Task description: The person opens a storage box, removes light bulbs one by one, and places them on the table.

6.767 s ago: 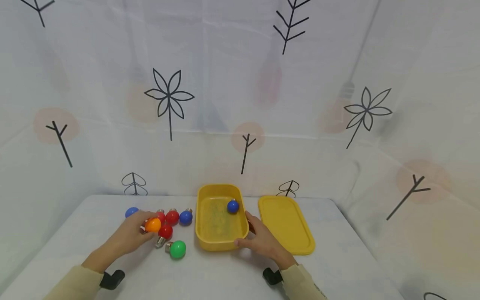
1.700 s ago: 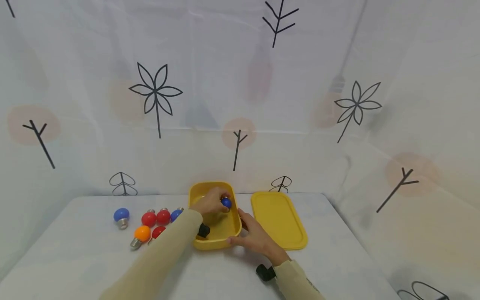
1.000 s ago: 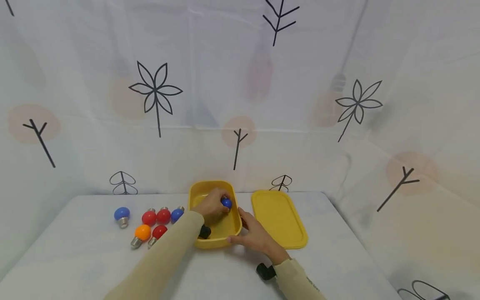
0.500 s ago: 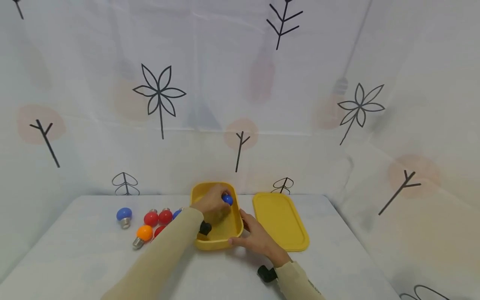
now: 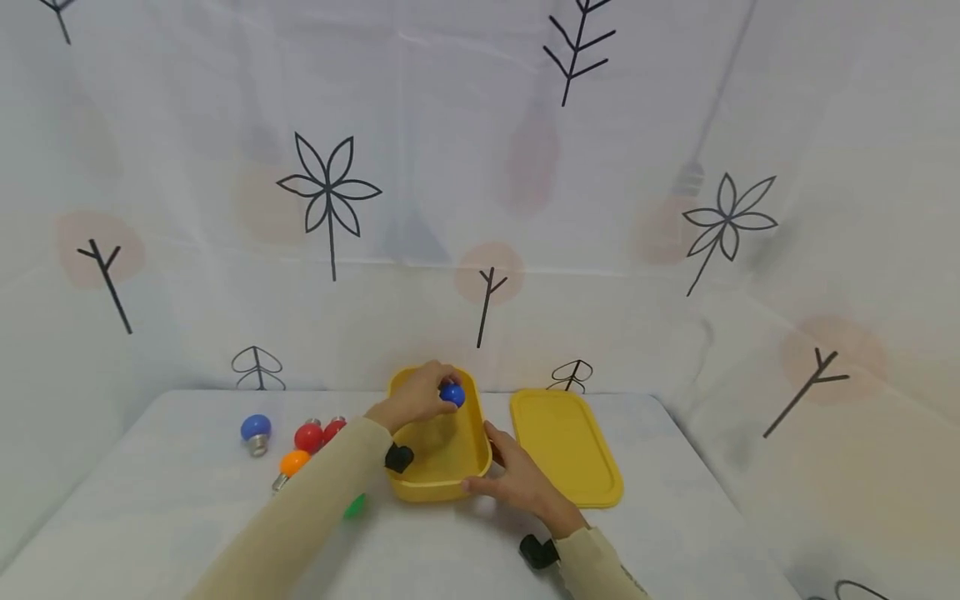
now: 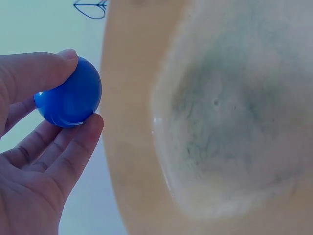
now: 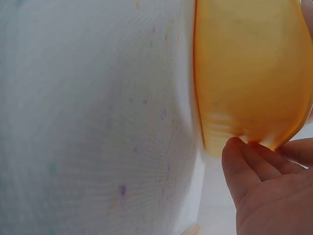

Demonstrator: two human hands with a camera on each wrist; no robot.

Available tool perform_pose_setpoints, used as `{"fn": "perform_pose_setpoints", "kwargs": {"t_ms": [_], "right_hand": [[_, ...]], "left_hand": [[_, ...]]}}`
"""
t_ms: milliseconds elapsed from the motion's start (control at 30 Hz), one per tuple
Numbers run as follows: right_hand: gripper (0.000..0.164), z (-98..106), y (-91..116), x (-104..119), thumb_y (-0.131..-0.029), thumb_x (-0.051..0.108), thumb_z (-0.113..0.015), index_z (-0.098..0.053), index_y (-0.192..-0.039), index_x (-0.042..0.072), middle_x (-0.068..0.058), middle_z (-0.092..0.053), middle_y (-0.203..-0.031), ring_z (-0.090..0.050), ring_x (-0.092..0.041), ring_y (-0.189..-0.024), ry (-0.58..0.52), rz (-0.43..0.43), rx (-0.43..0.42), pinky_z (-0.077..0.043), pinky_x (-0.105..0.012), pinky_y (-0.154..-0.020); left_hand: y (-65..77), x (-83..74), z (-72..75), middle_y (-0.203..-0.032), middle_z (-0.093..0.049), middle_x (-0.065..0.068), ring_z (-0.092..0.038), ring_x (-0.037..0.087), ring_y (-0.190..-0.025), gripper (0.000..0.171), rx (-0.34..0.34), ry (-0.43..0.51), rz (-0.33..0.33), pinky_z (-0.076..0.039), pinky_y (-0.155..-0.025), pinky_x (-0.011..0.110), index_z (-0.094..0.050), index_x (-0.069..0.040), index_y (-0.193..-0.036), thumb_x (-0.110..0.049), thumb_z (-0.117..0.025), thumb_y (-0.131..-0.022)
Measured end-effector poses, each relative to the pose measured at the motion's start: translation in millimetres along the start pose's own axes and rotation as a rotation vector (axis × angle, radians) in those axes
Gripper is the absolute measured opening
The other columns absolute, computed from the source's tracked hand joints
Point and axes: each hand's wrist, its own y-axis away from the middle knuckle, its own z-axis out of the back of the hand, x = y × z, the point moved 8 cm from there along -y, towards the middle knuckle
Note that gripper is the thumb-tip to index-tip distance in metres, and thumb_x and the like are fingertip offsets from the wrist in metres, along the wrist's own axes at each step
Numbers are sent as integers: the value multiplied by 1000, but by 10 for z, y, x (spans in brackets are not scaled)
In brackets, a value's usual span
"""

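My left hand [image 5: 418, 393] holds a blue light bulb [image 5: 453, 395] over the back part of a yellow box [image 5: 433, 493]. In the left wrist view, thumb and fingers pinch the round blue bulb [image 6: 76, 95]; its base is mostly hidden by the hand. My right hand [image 5: 517, 482] holds the box's front right corner, thumb on the front and fingers along the right side. In the right wrist view the fingertips touch the outer yellow wall [image 7: 249, 73].
Left of the box lie a blue bulb [image 5: 256, 430], red bulbs [image 5: 308, 437], an orange bulb [image 5: 295, 462] and a green bulb [image 5: 355, 505], partly behind the left sleeve [image 5: 300, 504]. A flat yellow lid [image 5: 566, 450] lies to the right on the white table.
Earlier the left hand held the orange bulb over the table; later it reached to the blue bulb inside the box. It has now lifted that bulb. The right hand stays at the box.
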Motion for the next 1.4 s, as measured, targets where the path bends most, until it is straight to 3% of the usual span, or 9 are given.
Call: {"fn": "perform_pose_setpoints", "kwargs": {"t_ms": [200, 433, 633, 867, 1167, 1400], "right_hand": [[102, 13, 20, -36, -77, 49, -75, -18, -153, 12, -7, -27, -154, -39, -24, -134, 5, -9, 1, -35, -45, -107], [103, -3, 37, -55, -76, 48, -76, -18, -153, 11, -8, -27, -154, -40, -25, -134, -12, -2, 3, -34, -46, -108], [105, 14, 57, -65, -74, 51, -77, -19, -153, 15, -5, -28, -154, -39, -25, -134, -11, -37, -2, -34, -47, -108], [105, 28, 69, -74, -73, 52, -77, -19, -153, 17, -3, -28, -154, -39, -24, -134, -20, -64, -1, -34, -48, -107], [105, 5, 73, -80, -74, 49, -78, -19, -153, 16, -3, -27, -154, -39, -23, -134, -29, -33, 6, -34, -47, -108], [105, 21, 81, -62, -74, 48, -78, -19, -153, 14, -5, -27, -154, -39, -25, -134, -32, -11, 3, -34, -47, -108]], "left_hand": [[169, -26, 46, -104, -54, 2, -52, 18, -96, 32, -37, 5, -49, -48, -91, 36, -62, -12, -109, -15, -78, -81], [467, -52, 138, -108, -55, 3, -53, 20, -100, 31, -79, 66, -80, -51, -90, 39, -62, -11, -106, -10, -78, -79], [680, -48, 271, -109, -54, 0, -53, 17, -98, 32, -120, 63, -87, -53, -86, 34, -62, -14, -108, -11, -77, -80], [899, -39, 330, -107, -51, 0, -54, 16, -96, 32, -141, 37, -148, -55, -81, 29, -62, -12, -109, -8, -77, -80], [1198, 91, 304, -109, -50, -5, -54, 14, -97, 40, -148, 43, -67, -54, -83, 31, -61, -17, -117, -13, -77, -81], [1414, 113, 379, -112, -52, -4, -54, 16, -104, 41, -180, 33, -87, -52, -90, 37, -61, -18, -118, -14, -78, -80]]}}
